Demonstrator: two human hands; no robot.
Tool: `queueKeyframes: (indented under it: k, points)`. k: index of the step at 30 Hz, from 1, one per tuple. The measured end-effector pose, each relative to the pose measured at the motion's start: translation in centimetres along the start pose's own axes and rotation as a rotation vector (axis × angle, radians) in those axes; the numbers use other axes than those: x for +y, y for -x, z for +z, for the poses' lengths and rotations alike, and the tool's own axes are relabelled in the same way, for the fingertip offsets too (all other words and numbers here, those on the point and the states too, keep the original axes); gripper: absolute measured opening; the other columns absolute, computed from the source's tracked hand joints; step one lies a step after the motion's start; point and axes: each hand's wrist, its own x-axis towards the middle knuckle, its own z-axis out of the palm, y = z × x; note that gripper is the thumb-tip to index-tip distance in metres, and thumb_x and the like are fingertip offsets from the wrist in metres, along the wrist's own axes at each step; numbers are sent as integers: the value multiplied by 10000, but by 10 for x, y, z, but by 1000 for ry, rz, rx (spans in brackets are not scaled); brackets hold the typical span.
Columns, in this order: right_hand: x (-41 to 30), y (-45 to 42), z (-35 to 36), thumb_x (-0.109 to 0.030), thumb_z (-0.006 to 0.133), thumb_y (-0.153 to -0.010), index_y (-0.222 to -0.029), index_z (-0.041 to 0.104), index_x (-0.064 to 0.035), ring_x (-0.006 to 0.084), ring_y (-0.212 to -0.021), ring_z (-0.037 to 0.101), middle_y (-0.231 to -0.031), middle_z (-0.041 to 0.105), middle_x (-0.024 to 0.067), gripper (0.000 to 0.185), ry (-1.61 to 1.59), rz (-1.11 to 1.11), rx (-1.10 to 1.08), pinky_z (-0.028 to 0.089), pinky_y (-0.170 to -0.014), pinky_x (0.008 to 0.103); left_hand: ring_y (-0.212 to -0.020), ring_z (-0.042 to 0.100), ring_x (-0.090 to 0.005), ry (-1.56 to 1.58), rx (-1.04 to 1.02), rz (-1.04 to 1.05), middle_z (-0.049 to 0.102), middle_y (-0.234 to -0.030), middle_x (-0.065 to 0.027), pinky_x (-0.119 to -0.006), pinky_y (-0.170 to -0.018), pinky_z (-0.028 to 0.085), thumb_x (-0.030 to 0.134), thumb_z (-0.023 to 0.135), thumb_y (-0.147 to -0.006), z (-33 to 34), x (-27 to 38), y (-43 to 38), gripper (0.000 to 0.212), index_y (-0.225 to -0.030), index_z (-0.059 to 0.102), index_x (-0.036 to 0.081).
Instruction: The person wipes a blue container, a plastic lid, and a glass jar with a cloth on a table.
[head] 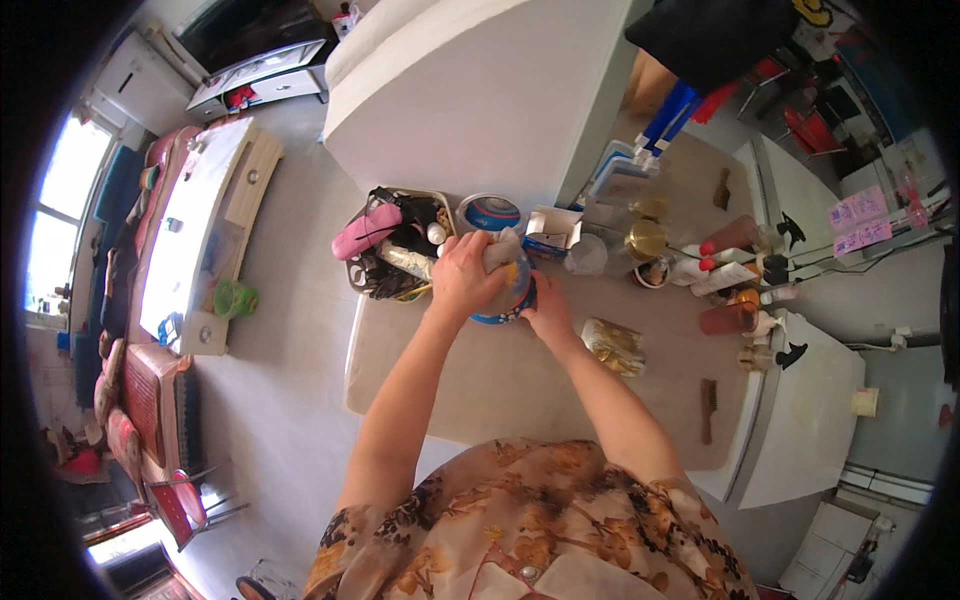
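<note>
Before me on the table (405, 375), my left hand (469, 277) grips a bunched grey cloth (504, 251) against the top of a round blue container (517, 300). My right hand (551, 307) holds that container's right side. Behind it stands another round tub with a blue label (491, 214). A basket (448, 202) at the left holds a pink case (367, 231), a white tube and dark items. Right of the hands are an open small box (553, 229) and a clear plastic container (585, 253). A gold-coloured packet (613, 346) lies nearer my right forearm.
Spray bottles (765, 358), pump bottles and gold-lidded jars (646, 238) crowd the table's right side. A brown comb (707, 411) lies near the right edge, a brush (721, 189) farther back. A pale partition (465, 105) rises behind the basket.
</note>
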Motion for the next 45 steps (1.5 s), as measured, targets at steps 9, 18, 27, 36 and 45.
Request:
queueKeyframes:
  k: [9, 18, 27, 36, 45]
  points:
    - [0, 3, -2, -111, 800, -648, -1303, 445, -56, 419, -1087, 544, -1217, 517, 220, 747, -5, -13, -4, 480, -899, 453, -917, 589, -337, -2, 41, 43, 650, -960, -82, -452, -779, 501, 267, 674, -668, 1, 1, 3, 357, -978, 617, 102]
    - [26, 85, -70, -319, 790, -698, -1308, 511, -135, 312, -1319, 388, -1397, 454, 106, 696, 613, -76, -22, 421, -965, 542, -1061, 572, -342, 8, 69, 114, 632, -1129, -111, -423, -917, 465, 208, 669, -667, -4, -10, 12, 410, -1054, 630, 78]
    - [133, 148, -76, -118, 566, -826, -1071, 641, -70, 259, -1190, 489, -1232, 563, 53, 260, 564, 105, 114, 506, -801, 442, -982, 553, -357, 134, 21, 265, 599, -1072, -102, -432, -848, 467, 143, 667, -648, 53, 81, 88, 338, -968, 610, 51]
    - [139, 167, -143, -26, 615, -770, -830, 607, -47, 294, -910, 585, -877, 602, 86, 64, 303, 18, 502, 510, -728, 420, -919, 547, -334, 51, -242, 194, 606, -1050, -74, -434, -789, 489, 138, 679, -630, 135, 97, 192, 318, -939, 626, 85]
    - [210, 254, -234, -40, 648, -768, -867, 620, -56, 323, -851, 603, -889, 619, 102, 104, 272, 189, 682, 504, -722, 435, -965, 545, -327, 86, -164, 242, 577, -1076, -78, -434, -811, 480, 123, 689, -631, 188, 158, 178, 358, -977, 605, 89]
